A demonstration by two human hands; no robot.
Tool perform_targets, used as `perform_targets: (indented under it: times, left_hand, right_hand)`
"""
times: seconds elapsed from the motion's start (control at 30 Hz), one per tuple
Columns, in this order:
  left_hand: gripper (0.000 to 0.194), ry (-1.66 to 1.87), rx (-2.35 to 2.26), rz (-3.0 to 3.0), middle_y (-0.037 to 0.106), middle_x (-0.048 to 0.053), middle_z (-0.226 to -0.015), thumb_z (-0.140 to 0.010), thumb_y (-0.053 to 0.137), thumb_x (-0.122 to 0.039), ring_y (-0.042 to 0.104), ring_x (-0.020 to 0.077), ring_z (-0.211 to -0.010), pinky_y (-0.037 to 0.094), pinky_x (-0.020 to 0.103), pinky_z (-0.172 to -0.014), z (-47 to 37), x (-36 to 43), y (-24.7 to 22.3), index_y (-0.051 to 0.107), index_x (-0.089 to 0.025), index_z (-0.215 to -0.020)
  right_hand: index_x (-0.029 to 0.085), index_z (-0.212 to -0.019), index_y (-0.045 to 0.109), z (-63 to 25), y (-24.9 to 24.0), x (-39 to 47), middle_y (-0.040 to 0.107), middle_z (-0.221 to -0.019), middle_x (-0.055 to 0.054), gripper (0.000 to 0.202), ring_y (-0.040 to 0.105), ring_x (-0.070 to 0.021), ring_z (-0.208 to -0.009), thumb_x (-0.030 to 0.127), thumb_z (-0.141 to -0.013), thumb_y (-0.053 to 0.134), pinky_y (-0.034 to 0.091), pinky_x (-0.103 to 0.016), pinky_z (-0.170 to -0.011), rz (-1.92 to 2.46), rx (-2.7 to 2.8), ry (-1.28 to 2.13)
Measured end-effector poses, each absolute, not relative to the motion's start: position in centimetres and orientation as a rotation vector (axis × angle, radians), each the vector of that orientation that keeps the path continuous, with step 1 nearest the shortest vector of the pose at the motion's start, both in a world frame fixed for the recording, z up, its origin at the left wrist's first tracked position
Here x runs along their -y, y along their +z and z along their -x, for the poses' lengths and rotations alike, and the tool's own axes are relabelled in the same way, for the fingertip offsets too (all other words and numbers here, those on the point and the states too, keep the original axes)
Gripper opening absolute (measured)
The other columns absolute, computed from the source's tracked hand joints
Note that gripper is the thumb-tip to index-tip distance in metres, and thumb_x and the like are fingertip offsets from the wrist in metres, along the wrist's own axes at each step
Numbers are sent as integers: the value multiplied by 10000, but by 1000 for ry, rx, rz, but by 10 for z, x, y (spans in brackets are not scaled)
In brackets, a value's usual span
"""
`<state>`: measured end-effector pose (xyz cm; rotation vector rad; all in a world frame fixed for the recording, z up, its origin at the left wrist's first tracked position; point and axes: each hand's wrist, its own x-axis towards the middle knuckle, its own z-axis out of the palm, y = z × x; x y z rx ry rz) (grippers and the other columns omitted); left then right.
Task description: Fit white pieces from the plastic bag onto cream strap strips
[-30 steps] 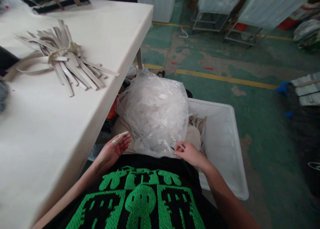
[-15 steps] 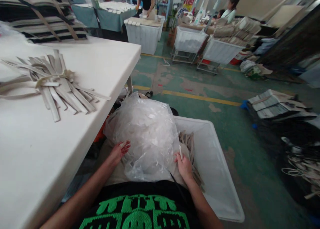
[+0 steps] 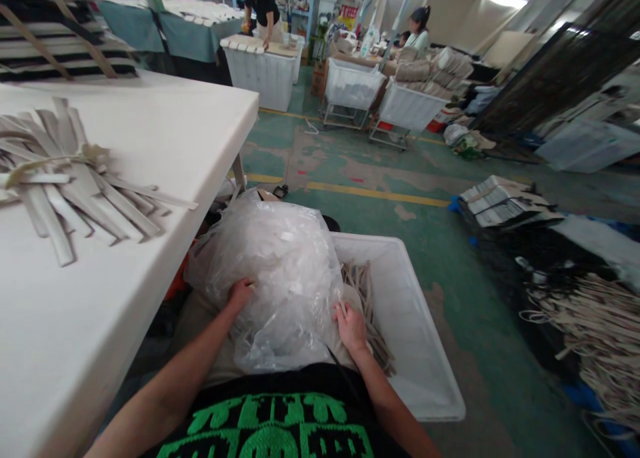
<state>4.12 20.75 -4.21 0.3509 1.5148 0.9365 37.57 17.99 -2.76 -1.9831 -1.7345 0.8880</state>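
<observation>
A large, crumpled clear plastic bag with whitish contents lies across my lap. My left hand is closed at the bag's left side, its fingertips pressed into the film. On the bag's right side, my right hand pinches a thin pale strip that points upward. Just beyond that hand, beige fabric strips lie along the left side of a white plastic bin.
At left stands a white table bearing a tied bundle of strips and a strapped fabric stack. More strips lie on the floor at right. Two people work at the back, near white carts.
My view has swung right, so everything has shifted left. The left hand's fingers, spread before, have closed against the bag. My right hand keeps its pinch on the strip.
</observation>
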Motion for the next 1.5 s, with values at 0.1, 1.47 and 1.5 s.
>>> perform_targets:
  times: [0.1, 1.47, 1.5]
  left_hand:
    - [143, 1052, -1645, -340, 672, 8, -834, -855, 697, -273, 639, 163, -758, 518, 287, -692, -39, -195, -37, 656, -140, -822]
    - [426, 1058, -1372, -808, 765, 81, -830, -605, 794, -545, 668, 276, -824, 499, 351, -808, -64, -118, 103, 768, -173, -810]
    - [413, 1049, -1360, -771, 758, 78, -781, -602, 798, -544, 662, 264, -787, 495, 344, -791, -70, -117, 104, 767, -165, -763]
  right_hand:
    - [198, -878, 697, -374, -26, -180, 679, -673, -36, 394, 652, -221, -706, 445, -953, 399, 436, -301, -721, 1974, 1716, 903]
    - [167, -625, 608, -202, 114, -225, 511, -460, 67, 244, 453, -76, -445, 320, -808, 658, 353, -210, -501, 1051, 1845, 1779]
    - [168, -626, 609, -200, 113, -225, 514, -461, 67, 240, 464, -80, -451, 317, -808, 658, 364, -211, -509, 1057, 1850, 1754]
